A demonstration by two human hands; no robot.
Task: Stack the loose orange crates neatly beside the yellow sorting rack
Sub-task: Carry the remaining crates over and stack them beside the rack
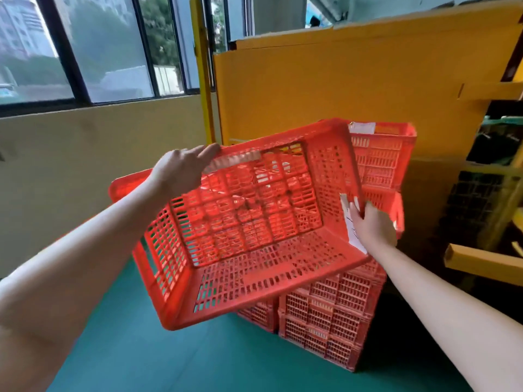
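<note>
Both hands hold an orange crate (249, 222) tilted above the stacked ones.
The left hand (181, 172) curls over its upper left rim and the right hand (373, 226) pinches the right rim by a white label (353, 233). With its open side facing us, the crate hangs just over the stack of orange crates (331, 315) on the green floor (141, 349), near the yellow sorting rack (509, 190).

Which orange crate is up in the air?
The tilted crate in front, open side facing the camera. The left hand and right hand grip its rim. The other crates sit stacked on the floor behind it.
</note>
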